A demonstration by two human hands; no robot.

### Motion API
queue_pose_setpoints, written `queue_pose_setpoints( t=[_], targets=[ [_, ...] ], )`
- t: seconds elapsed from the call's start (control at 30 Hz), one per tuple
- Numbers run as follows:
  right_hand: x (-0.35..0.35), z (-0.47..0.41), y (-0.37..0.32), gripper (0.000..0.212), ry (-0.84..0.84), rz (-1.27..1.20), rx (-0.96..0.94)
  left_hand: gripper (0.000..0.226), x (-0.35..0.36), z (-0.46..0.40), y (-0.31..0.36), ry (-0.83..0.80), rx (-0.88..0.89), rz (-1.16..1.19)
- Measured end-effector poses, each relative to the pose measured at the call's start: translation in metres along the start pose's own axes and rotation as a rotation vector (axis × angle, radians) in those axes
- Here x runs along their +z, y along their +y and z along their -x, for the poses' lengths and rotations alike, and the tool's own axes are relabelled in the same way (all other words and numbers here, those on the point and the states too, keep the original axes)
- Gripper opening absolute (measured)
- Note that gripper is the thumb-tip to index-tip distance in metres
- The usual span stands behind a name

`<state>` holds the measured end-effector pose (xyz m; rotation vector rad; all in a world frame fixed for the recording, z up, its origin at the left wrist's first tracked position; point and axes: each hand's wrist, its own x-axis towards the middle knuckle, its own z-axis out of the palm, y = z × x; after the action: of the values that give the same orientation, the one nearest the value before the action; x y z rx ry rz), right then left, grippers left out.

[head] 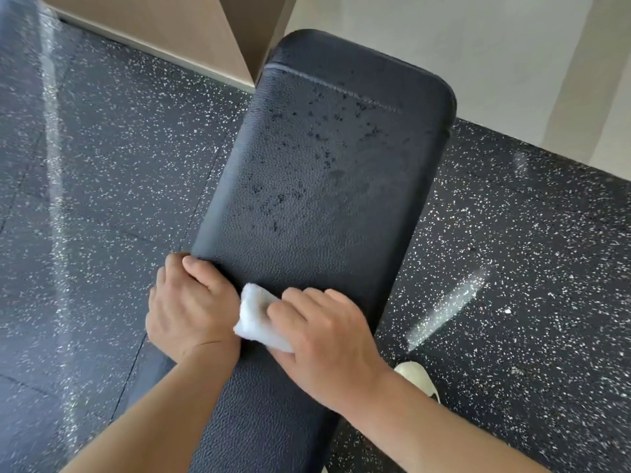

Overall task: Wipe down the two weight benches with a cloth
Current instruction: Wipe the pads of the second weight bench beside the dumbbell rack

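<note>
A black padded weight bench [317, 172] runs away from me toward the wall, its textured top dotted with dark wet spots on the far half. My left hand [191, 302] grips the bench's left edge, fingers curled over the side. My right hand [327, 336] holds a folded white cloth [256, 319] and presses it on the pad's near middle, right beside my left hand. Only this one bench is in view.
Dark rubber floor [102, 165] with white speckles lies on both sides of the bench. A beige wall panel [177, 25] and a pale wall [478, 49] stand behind the bench's far end. A light shoe [418, 378] rests on the floor at the bench's right.
</note>
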<state>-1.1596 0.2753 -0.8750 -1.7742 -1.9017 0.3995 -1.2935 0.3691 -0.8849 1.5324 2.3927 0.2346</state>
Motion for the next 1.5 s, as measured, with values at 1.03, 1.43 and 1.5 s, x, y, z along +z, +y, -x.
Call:
queue_pose_setpoints(
  t=[1.03,1.43,1.5],
  targets=[
    [-0.039,-0.072,0.090,0.034,0.114,0.181,0.087,0.038,-0.004,0.002,0.003,-0.038,-0.015,0.014],
    [0.031,-0.145,-0.018,0.011,-0.024,0.009,-0.034,0.055,-0.001,0.000,0.002,-0.068,-0.023,0.008],
    [0.015,-0.106,-0.001,0.017,0.017,-0.039,-0.081,0.053,-0.002,0.000,0.003,-0.075,-0.019,0.005]
  ],
)
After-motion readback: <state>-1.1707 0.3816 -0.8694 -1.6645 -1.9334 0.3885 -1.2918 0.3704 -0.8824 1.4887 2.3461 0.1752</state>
